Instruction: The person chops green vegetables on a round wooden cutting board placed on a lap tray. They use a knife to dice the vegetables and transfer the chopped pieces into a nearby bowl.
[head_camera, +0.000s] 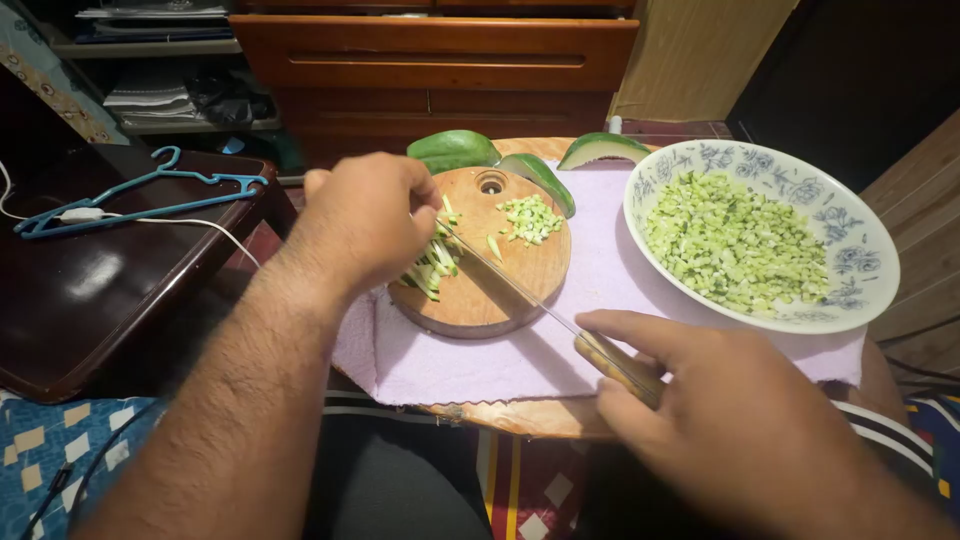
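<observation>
— Starting with the biggest thing, what sits on the wooden table (520, 415)?

— A pale purple cloth (500, 355) covers most of it. On the cloth's right side rests a wide white bowl (850, 235) with blue flower prints, filled with finely diced green vegetable (735, 245).

— And to the left of the bowl?

— A round wooden cutting board (520, 270) lies on the cloth. At its far edge lie three green-skinned vegetable pieces (455, 150), touching or just beside the board.

— Where are the hands?

— The left hand (365, 220) is curled down over a bundle of green strips (435, 265) on the board's left side, fingers closed on them. The right hand (720, 410), near and to the right, is closed around the handle of a knife (510, 285); its blade runs diagonally across the board, the tip at the strips beside the left fingers.

— Anything already cut on the board?

— A small heap of diced bits (530, 218) lies on the far right part of the board, apart from the strips.

— And off the table?

— A blue hanger (140, 195) lies on a dark side table (90, 300) at far left.
</observation>
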